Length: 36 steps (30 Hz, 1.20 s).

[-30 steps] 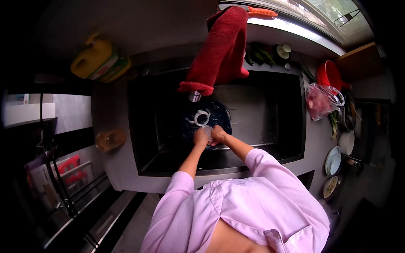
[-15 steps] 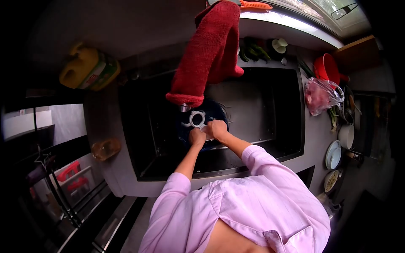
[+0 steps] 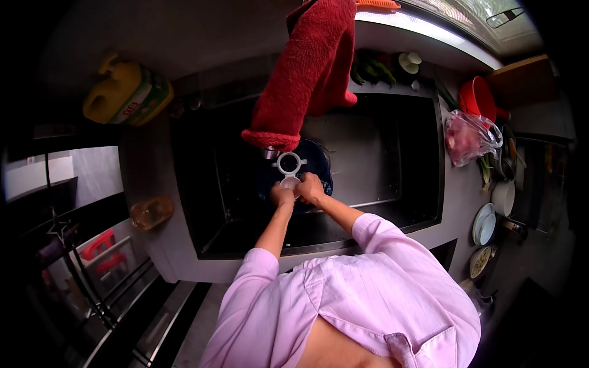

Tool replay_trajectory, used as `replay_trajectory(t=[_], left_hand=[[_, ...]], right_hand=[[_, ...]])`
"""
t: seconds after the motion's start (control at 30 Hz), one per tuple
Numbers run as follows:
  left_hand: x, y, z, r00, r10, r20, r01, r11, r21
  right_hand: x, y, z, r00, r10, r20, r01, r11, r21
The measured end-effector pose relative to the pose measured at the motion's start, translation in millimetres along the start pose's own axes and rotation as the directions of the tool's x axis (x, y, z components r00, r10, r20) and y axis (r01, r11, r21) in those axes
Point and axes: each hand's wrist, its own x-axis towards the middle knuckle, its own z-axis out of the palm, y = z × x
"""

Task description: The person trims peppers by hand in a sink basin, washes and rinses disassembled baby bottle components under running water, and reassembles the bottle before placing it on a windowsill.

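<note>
Both my hands are in the sink, over a dark blue basin (image 3: 316, 161). Between them is a white plastic piece (image 3: 289, 183): a round, translucent part joined to an open ring with small side tabs, the ring pointing away from me. My left hand (image 3: 281, 195) is closed on the left side of the round part, fingers curled. My right hand (image 3: 311, 187) grips its right side. What my fingertips press on is partly hidden. Just beyond the ring, a metal faucet end (image 3: 269, 153) shows under a red towel (image 3: 304, 67) draped over it.
The dark sink (image 3: 368, 153) surrounds the basin. At the left stand a yellow jug (image 3: 126, 95) and a brownish clear container (image 3: 151, 213). On the right counter are a bag of meat (image 3: 466, 136), a red bowl (image 3: 477, 98) and white plates (image 3: 484, 224). Green peppers (image 3: 372, 69) lie behind the sink.
The white piece has turned a little in my hands, so its ring and round part now line up and show more fully. Both hands keep hold, shifted slightly left.
</note>
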Motion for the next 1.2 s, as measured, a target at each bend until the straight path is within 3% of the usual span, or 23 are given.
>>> replay_trajectory(t=[0.03, 0.07, 0.1, 0.13, 0.17, 0.27, 0.33, 0.37, 0.43, 0.47, 0.57, 0.6, 0.67, 0.7, 0.77, 0.83, 0.87, 0.9, 0.93, 0.97, 1.03, 1.1, 1.2], left_hand=[[-1, 1, -1, 0.988, 0.156, -0.017, -0.153, 0.982, 0.113], [-1, 2, -2, 0.987, 0.157, -0.018, -0.154, 0.982, 0.114], [-3, 8, -5, 0.991, 0.074, 0.115, -0.087, 0.99, 0.115], [-6, 13, -9, 0.97, -0.012, 0.244, -0.019, 0.992, 0.126], [-8, 17, -12, 0.971, -0.013, 0.241, -0.018, 0.992, 0.128], [-11, 23, -14, 0.959, -0.035, 0.281, 0.007, 0.995, 0.1], [-10, 24, -17, 0.915, -0.126, 0.382, 0.058, 0.981, 0.184], [-9, 25, -18, 0.916, -0.123, 0.383, 0.055, 0.981, 0.185], [-8, 25, -21, 0.906, -0.156, 0.392, 0.116, 0.986, 0.123], [-6, 23, -22, 0.905, -0.158, 0.394, 0.117, 0.985, 0.125], [14, 7, -22, 0.876, -0.027, 0.482, 0.073, 0.994, -0.078], [15, 10, -22, 0.851, 0.007, 0.525, 0.164, 0.946, -0.278], [16, 14, -25, 0.845, 0.021, 0.534, 0.202, 0.913, -0.355], [13, 18, -27, 0.84, 0.032, 0.541, 0.244, 0.869, -0.429], [9, 20, -24, 0.85, -0.022, 0.527, 0.277, 0.869, -0.409], [11, 13, -14, 0.939, -0.037, 0.341, 0.136, 0.953, -0.271], [12, 13, -11, 0.939, -0.035, 0.342, 0.135, 0.953, -0.273], [9, 15, -11, 0.966, 0.055, 0.252, -0.006, 0.981, -0.194], [5, 19, -11, 0.974, 0.154, 0.166, -0.138, 0.985, -0.102], [1, 21, -13, 0.962, 0.257, 0.089, -0.259, 0.966, 0.006], [-10, 29, -13, 0.952, 0.295, 0.083, -0.301, 0.95, 0.078], [-18, 37, -13, 0.914, 0.376, 0.152, -0.355, 0.923, -0.149], [-26, 47, -24, 0.908, 0.351, 0.23, -0.305, 0.928, -0.213]], right_hand=[[9, 10, 5, 1.0, 0.0, 0.001, 0.0, 1.0, 0.001], [21, 23, 13, 0.951, -0.286, -0.12, 0.245, 0.93, -0.273], [24, 24, 14, 0.81, -0.567, -0.15, 0.41, 0.731, -0.546], [29, 26, 11, 0.804, -0.582, -0.12, 0.409, 0.688, -0.599], [32, 28, 8, 0.805, -0.589, -0.077, 0.412, 0.647, -0.642], [31, 17, -1, 0.845, -0.532, -0.055, 0.372, 0.658, -0.655], [31, 12, -5, 0.945, -0.327, -0.003, 0.248, 0.723, -0.645], [31, 11, -5, 0.945, -0.328, -0.006, 0.248, 0.724, -0.644], [32, 15, -5, 0.983, -0.175, 0.061, 0.178, 0.8, -0.573], [31, 18, -4, 0.978, -0.206, 0.022, 0.19, 0.85, -0.491], [33, 15, -8, 0.964, -0.15, 0.22, 0.235, 0.87, -0.434], [31, 14, -7, 0.964, -0.152, 0.219, 0.236, 0.87, -0.433], [24, 16, -6, 0.928, -0.051, 0.368, 0.122, 0.978, -0.171], [23, 15, -7, 0.929, -0.051, 0.367, 0.121, 0.978, -0.172], [22, 15, -8, 0.907, 0.014, 0.422, 0.06, 0.985, -0.16], [13, 5, -18, 0.905, 0.027, 0.424, 0.061, 0.979, -0.193], [7, -2, -25, 0.954, -0.019, 0.299, 0.102, 0.959, -0.264], [3, -5, -29, 0.982, -0.075, 0.175, 0.132, 0.931, -0.34], [9, 8, -21, 0.919, -0.38, -0.101, 0.291, 0.83, -0.475], [20, 18, -18, 0.92, -0.38, -0.097, 0.292, 0.829, -0.477], [21, 10, -25, 0.908, -0.273, -0.319, 0.174, 0.935, -0.308], [25, 8, -27, 0.901, -0.284, -0.327, 0.206, 0.946, -0.252], [21, -1, -31, 0.894, -0.339, -0.292, 0.284, 0.934, -0.214]])
